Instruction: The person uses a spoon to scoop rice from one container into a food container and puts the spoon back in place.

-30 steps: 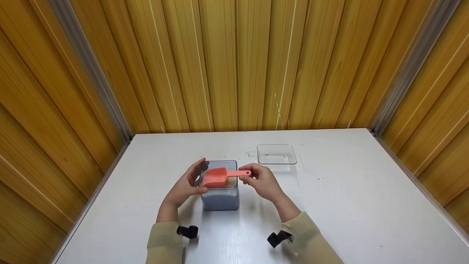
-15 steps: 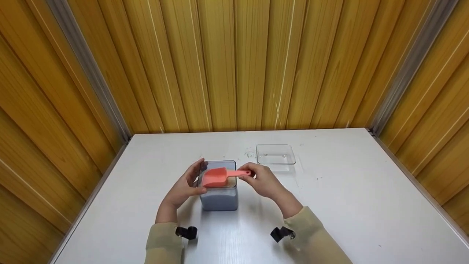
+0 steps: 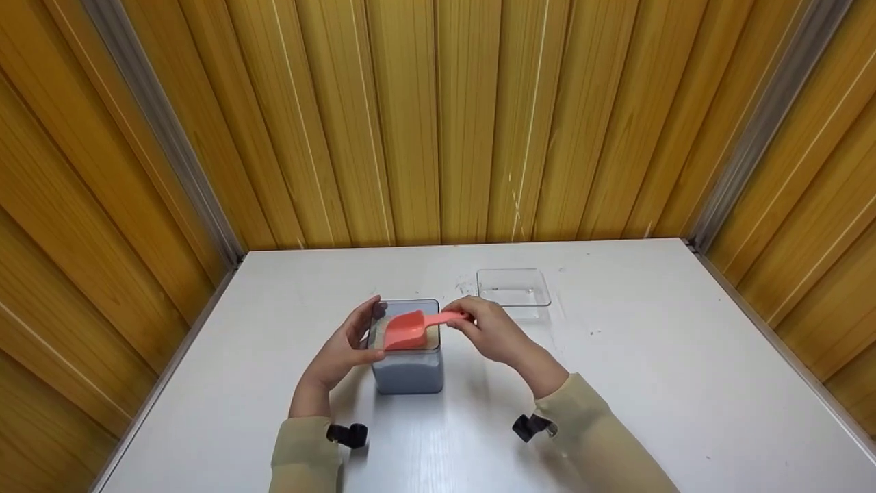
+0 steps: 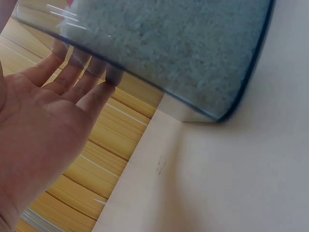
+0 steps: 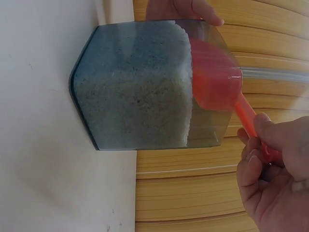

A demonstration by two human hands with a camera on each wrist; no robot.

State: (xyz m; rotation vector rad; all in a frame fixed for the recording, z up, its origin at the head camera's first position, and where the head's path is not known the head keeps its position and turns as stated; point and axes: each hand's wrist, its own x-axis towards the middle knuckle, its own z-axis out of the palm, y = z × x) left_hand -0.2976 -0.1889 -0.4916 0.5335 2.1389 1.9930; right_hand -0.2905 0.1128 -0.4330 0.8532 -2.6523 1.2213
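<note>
A blue-tinted clear container of rice stands on the table. My left hand grips its left side, thumb at the near corner and fingers toward the far one; in the left wrist view the fingertips touch the wall. My right hand pinches the handle of a red scoop over the container's right rim. The scoop's bowl sits inside the container's mouth, and in the right wrist view its edge meets the rice surface. How much rice the bowl holds is hard to tell.
A clear rectangular box stands behind and to the right of the container. The white table is bounded by wood-patterned panels at the back and sides. Dark specks mark the tabletop near the box.
My right hand has risen slightly and covers more of the handle. The scoop's bowl has tilted and shifted a little right, with more rice showing on its left. The left hand keeps its hold.
</note>
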